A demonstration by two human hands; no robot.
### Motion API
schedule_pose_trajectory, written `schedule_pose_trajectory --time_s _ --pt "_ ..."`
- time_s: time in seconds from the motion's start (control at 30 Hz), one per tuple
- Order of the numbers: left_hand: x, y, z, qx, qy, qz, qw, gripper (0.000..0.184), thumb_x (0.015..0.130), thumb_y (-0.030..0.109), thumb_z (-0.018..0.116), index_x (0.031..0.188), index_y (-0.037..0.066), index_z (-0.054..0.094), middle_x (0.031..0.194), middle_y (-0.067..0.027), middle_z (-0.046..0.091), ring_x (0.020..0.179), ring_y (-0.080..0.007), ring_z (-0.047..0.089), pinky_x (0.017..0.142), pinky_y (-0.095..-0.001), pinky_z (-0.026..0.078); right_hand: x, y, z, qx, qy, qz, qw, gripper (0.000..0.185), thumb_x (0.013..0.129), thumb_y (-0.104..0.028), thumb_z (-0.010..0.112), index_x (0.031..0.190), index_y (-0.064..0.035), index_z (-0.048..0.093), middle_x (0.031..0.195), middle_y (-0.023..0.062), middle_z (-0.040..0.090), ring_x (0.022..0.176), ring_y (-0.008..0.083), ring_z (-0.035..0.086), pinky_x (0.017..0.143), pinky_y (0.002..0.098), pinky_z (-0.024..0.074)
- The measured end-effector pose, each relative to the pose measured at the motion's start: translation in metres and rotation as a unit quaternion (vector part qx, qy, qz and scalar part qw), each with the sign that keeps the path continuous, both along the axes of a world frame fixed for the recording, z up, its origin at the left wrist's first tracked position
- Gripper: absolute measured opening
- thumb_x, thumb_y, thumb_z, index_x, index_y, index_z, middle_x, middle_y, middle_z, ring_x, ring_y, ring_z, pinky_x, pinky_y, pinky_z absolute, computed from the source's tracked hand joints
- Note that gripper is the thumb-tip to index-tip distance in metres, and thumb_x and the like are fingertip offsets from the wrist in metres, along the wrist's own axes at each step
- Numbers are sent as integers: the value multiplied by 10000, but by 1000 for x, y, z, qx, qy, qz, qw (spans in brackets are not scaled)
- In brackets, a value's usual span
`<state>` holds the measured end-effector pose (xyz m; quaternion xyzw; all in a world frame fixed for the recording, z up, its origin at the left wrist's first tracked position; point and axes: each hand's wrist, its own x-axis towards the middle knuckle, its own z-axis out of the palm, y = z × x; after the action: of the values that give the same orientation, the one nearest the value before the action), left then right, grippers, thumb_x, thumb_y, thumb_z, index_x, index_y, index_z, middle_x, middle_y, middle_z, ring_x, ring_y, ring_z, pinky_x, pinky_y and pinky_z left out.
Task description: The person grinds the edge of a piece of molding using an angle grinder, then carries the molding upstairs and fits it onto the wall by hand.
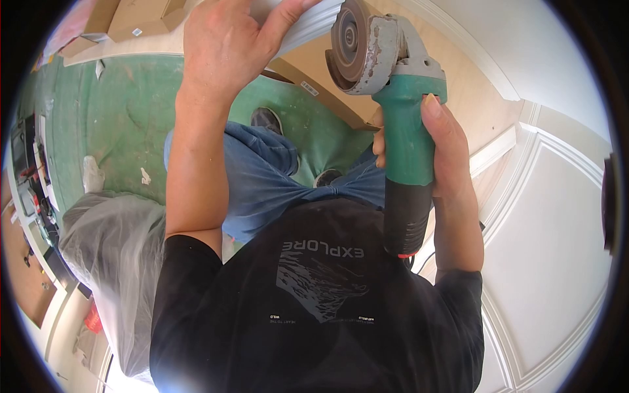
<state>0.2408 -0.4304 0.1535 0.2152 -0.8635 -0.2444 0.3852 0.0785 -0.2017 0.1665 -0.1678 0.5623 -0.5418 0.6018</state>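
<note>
Head view: the right hand [451, 149] has its fingers curled around a green-and-black, grey-guarded angle grinder [407, 137], while to that grinder's left the left hand [226, 42] has its thumb over a white ribbed strip [313, 25], its other fingers too cropped to tell.

Gap between forearms [198, 157], grinder [407, 134] blocking right, trim [313, 23] perhaps ahead

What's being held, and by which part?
The right hand grips a green and black angle grinder by its green body, below the grey metal head. The left hand touches a white ridged strip; whether it grips is unclear.
</note>
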Motion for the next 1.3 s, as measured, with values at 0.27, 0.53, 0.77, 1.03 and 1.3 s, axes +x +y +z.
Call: schedule_pose_trajectory --time_s 0.27,0.53,0.77,1.03,1.3 --pt "2 0 0 -13 -15 25 999 419 929 209 768 1266 -13 658 1021 -232 731 887 -333 723 766 -397 547 1 0 -5 16 -27 -3 1000 713 945 -575 653 1286 47 576 998 149 682 752 215 724 641 331 619" --pt "3 -6 -6 -15 -7 22 1000 436 927 220 775 1269 -21 655 1012 -229 733 878 -324 726 760 -397 550 -2 -1 -1 6 -22 -5 1000 715 941 -578 655 1284 44 578 998 147 684 748 212 725 640 328 618" --pt "1 -1 -1 0 1 14 1000 429 934 221 769 1269 -22 654 1005 -227 732 881 -321 727 763 -389 550 -2 -3 2 -3 -15 1 1000 713 943 -578 651 1289 41 575 1004 147 685 757 210 724 646 323 615" --pt "0 -5 -5 -3 -1 14 1000 429 936 232 769 1264 -21 659 999 -224 740 880 -322 735 764 -390 554 -4 -1 -7 0 -38 4 999 707 949 -568 655 1312 31 563 1015 150 682 778 211 725 651 327 618" --pt "-3 -5 -8 -8 26 0 1000 435 931 234 775 1257 -30 661 987 -224 742 871 -306 736 761 -386 556 -4 1 -11 15 -39 8 999 699 950 -559 663 1297 38 556 1013 151 682 772 215 727 651 330 623"
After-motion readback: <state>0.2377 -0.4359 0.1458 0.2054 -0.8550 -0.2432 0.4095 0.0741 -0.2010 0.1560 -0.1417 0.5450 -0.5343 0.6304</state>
